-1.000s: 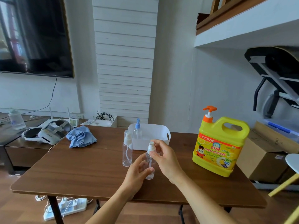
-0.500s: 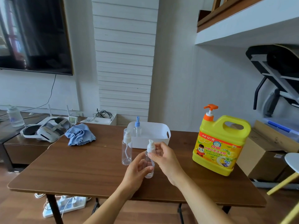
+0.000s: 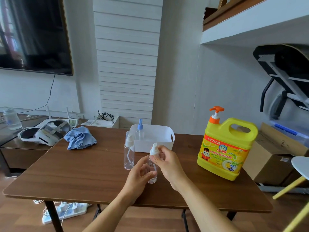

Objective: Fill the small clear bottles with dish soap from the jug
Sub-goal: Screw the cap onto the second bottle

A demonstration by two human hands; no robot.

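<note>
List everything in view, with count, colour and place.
held bottle: one, clear with white pump cap, upright at mid-table between both hands.
standing bottle: one, clear with white cap, left of the held bottle.
blue-capped bottle: one, clear, inside the basket.
basket: one, white, behind the bottles.
jug: one, yellow with orange pump, table's right side.
cloth: one, blue, table's far left.
table: one, brown wood, in front of the person.
headset: one, white, side cabinet at left.
power strip: one, white, floor under the table.
left hand: one, holds the held bottle's body.
right hand: one, pinches its pump cap.
</note>
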